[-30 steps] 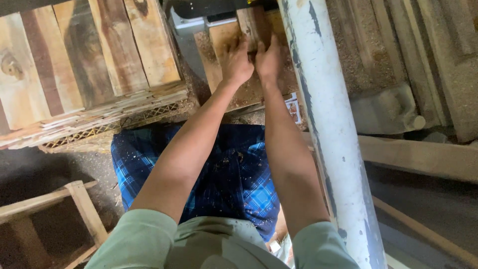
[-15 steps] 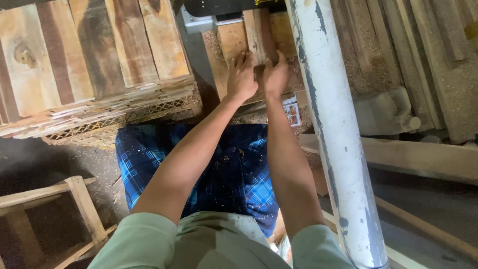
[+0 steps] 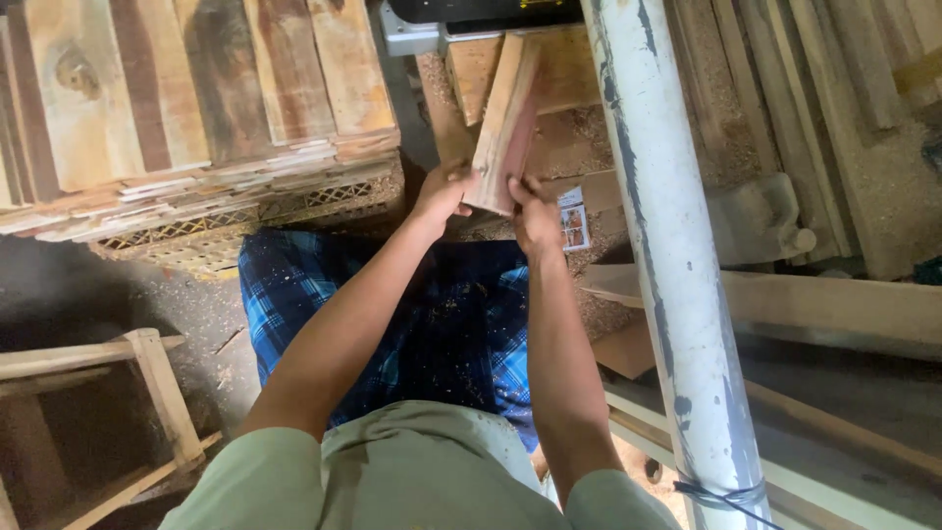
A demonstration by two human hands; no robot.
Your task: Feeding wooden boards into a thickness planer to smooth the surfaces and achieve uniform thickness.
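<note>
Roughly: one white pole [image 3: 667, 245] crowds the right side, one stack of planks [image 3: 186, 108] fills the left — narrow gap between. One wood slat [image 3: 505, 123] lies tilted on the sawdusty machine bed [image 3: 579, 147], near end at its front edge. Left hand [image 3: 442, 191] and right hand [image 3: 535, 211] both curled tight around that end.

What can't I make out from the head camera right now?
- Machine: cut off by the top edge; type unclear.
- Wooden board: far end meets the machine, contact unclear.
- Left hand, right hand: fingertips hidden behind the board.
- Small printed card: too small to read.
</note>
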